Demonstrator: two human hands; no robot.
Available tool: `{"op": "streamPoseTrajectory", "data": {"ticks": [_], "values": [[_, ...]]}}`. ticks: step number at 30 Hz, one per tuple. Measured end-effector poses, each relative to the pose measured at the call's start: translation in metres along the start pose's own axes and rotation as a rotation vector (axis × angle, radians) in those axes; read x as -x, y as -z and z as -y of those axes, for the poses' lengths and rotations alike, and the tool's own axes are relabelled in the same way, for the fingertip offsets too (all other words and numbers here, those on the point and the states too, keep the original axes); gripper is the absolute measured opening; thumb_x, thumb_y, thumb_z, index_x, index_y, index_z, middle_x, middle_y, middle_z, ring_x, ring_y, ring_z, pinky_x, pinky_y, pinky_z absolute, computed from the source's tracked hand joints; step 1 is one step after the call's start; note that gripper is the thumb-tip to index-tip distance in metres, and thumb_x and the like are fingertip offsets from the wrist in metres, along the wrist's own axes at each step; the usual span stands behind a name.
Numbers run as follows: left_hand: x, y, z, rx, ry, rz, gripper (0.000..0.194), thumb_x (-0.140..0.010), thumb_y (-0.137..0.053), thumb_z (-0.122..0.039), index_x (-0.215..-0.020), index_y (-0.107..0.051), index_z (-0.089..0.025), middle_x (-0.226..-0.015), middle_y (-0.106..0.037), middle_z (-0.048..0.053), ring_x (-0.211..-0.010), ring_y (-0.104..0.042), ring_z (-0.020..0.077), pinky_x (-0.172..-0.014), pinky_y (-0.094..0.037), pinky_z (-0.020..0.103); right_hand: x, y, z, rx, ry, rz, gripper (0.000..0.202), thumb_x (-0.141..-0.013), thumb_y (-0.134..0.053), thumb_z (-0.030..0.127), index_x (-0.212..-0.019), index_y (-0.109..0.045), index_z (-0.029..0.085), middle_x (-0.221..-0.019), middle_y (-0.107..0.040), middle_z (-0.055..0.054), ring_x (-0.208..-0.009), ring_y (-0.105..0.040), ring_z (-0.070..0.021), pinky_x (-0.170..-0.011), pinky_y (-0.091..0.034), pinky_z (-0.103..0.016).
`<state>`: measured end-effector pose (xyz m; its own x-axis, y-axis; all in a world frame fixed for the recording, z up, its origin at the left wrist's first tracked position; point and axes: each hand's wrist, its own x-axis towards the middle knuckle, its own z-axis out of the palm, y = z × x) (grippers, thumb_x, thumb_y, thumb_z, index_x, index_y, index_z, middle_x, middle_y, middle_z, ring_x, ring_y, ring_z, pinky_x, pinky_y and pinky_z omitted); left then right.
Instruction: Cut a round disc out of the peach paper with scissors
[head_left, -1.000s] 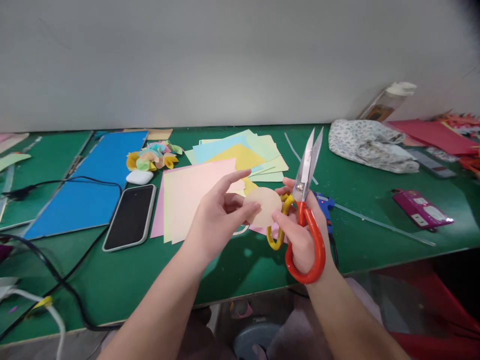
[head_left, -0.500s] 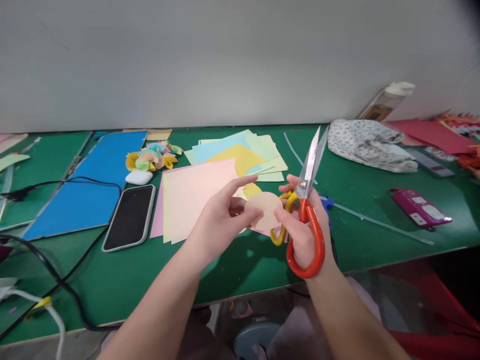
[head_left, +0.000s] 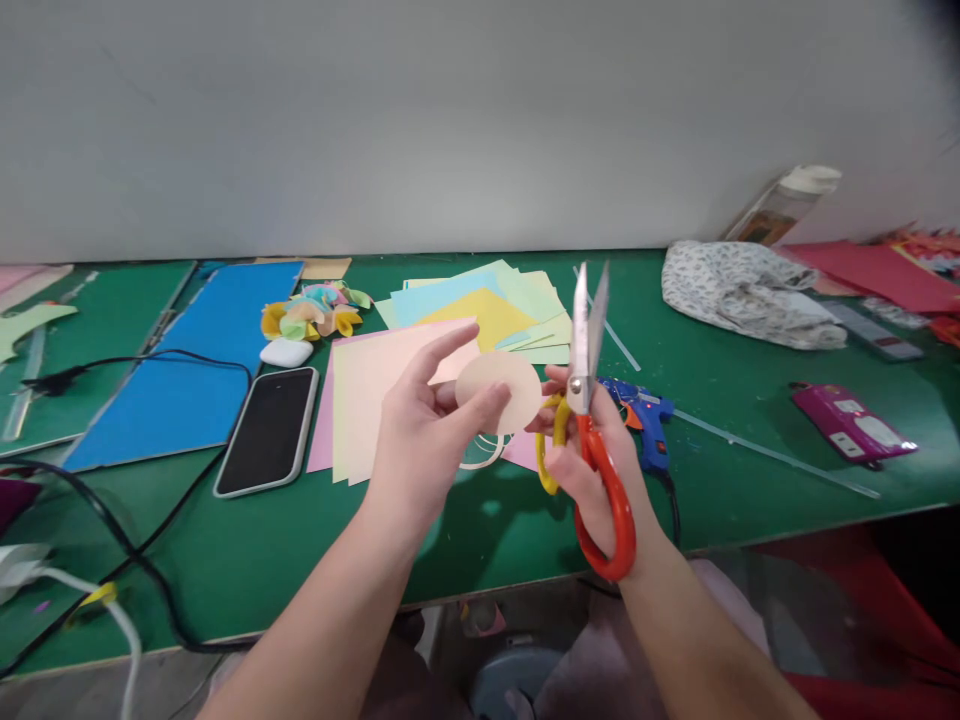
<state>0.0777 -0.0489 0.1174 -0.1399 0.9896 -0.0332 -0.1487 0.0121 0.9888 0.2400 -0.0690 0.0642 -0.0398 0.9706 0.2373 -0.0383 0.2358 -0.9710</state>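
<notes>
A round cream paper disc [head_left: 499,391] is pinched between the thumb and fingers of my left hand [head_left: 431,410]. My right hand [head_left: 592,450] has the scissors [head_left: 583,370] by their red and yellow handles, blades pointing up and slightly apart. Beneath the disc, a thin curved paper offcut [head_left: 487,457] shows on the green table [head_left: 480,545]. Behind my left hand lie pale pink sheets [head_left: 390,365], and farther back is a fan of yellow, blue and green paper [head_left: 480,305].
To the left are a phone [head_left: 266,432], a white case [head_left: 286,352], paper petals [head_left: 315,312], a blue board [head_left: 187,370] and black cables. A blue glue gun [head_left: 651,420], a patterned cloth [head_left: 739,295], a bottle [head_left: 787,205] and a purple power strip [head_left: 853,424] are on the right.
My left hand has moved left with the disc, and my right hand no longer touches it. The scissors have turned more upright and shifted left. More of the glue gun shows.
</notes>
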Motion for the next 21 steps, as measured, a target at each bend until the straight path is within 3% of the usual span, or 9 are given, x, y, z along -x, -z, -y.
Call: {"op": "streamPoseTrajectory", "data": {"ticks": [3,9,16,21], "values": [[0.000,0.005,-0.006,-0.015,-0.074,-0.071,0.067,-0.071,-0.093,-0.023,-0.135,-0.072,-0.023,-0.069,-0.077,-0.005,-0.063,-0.072,0.0141,-0.065,-0.063,0.026,0.006,-0.005,-0.005,-0.053,-0.051,0.103,0.077,-0.084,-0.079,0.080,-0.145,-0.061,0.036,-0.134,-0.061,-0.010,-0.103,-0.068,-0.0260,-0.099,-0.062,-0.049],[0.006,0.008,-0.016,-0.088,-0.193,-0.193,0.055,-0.078,-0.089,-0.019,-0.131,-0.074,-0.025,-0.062,-0.073,-0.009,-0.057,-0.068,0.0131,-0.063,-0.063,0.027,0.013,-0.015,-0.011,-0.012,-0.026,0.152,0.101,-0.068,-0.077,0.095,-0.149,-0.060,0.037,-0.129,-0.061,-0.010,-0.109,-0.064,-0.0308,-0.099,-0.062,-0.050],[0.011,0.006,-0.016,-0.149,-0.234,-0.229,0.044,-0.083,-0.088,-0.026,-0.126,-0.077,-0.024,-0.071,-0.079,-0.005,-0.066,-0.076,0.0151,-0.068,-0.066,0.026,0.013,-0.014,-0.013,0.005,-0.043,0.189,0.101,-0.065,-0.079,0.095,-0.148,-0.065,0.038,-0.126,-0.063,-0.009,-0.095,-0.064,-0.0281,-0.087,-0.062,-0.046],[0.011,0.005,-0.011,-0.193,-0.287,-0.255,0.039,-0.086,-0.086,-0.027,-0.124,-0.079,-0.023,-0.076,-0.082,-0.003,-0.066,-0.078,0.0160,-0.065,-0.066,0.026,0.016,-0.019,-0.003,0.029,-0.090,0.182,0.105,-0.064,-0.075,0.098,-0.148,-0.063,0.036,-0.129,-0.062,-0.011,-0.099,-0.065,-0.0304,-0.090,-0.062,-0.048]]}}
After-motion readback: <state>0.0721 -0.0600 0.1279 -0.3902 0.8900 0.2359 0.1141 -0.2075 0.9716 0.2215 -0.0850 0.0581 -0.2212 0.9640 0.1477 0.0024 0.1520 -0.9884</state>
